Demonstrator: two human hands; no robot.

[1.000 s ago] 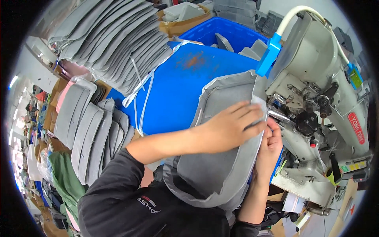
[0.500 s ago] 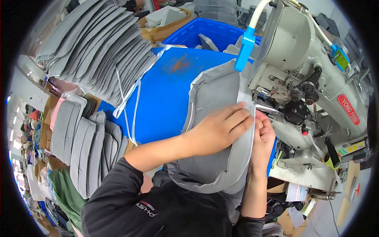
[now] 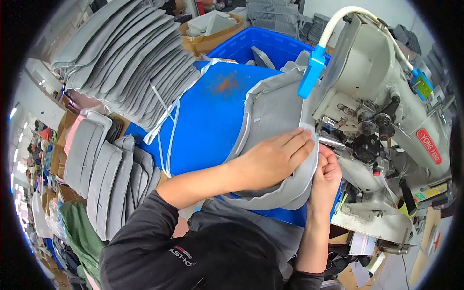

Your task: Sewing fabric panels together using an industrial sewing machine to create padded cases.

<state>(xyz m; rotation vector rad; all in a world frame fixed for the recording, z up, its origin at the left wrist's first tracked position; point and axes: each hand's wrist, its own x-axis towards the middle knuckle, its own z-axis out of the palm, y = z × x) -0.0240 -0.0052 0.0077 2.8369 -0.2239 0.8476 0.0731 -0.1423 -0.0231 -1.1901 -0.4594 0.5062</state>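
Note:
A grey fabric cover [image 3: 273, 106], tray-shaped with a raised, folded side wall, lies against the front of the white sewing machine [image 3: 357, 63]. My left hand [image 3: 280, 157] reaches across its inside, fingers close together and pressed over the right-hand wall; the thumb is hidden. On the wall's outer side my right hand [image 3: 327, 176] is closed, thumb and curled fingers pinching the edge just below the machine's metal arm [image 3: 332, 142]. Part of the cover's far end disappears behind a blue plastic fitting [image 3: 312, 72].
A blue tabletop [image 3: 208, 116] carries the cover. Tall stacks of grey padded pieces [image 3: 130, 58] and smaller grey pieces [image 3: 104, 169] stand at left, with white tape [image 3: 170, 140] hanging beside them. Behind are a blue crate [image 3: 237, 43] and a cardboard box [image 3: 208, 41].
The cover has slid away from my body along the machine, its near end lifting off my lap and baring the blue edge. Both hands keep their places on the wall.

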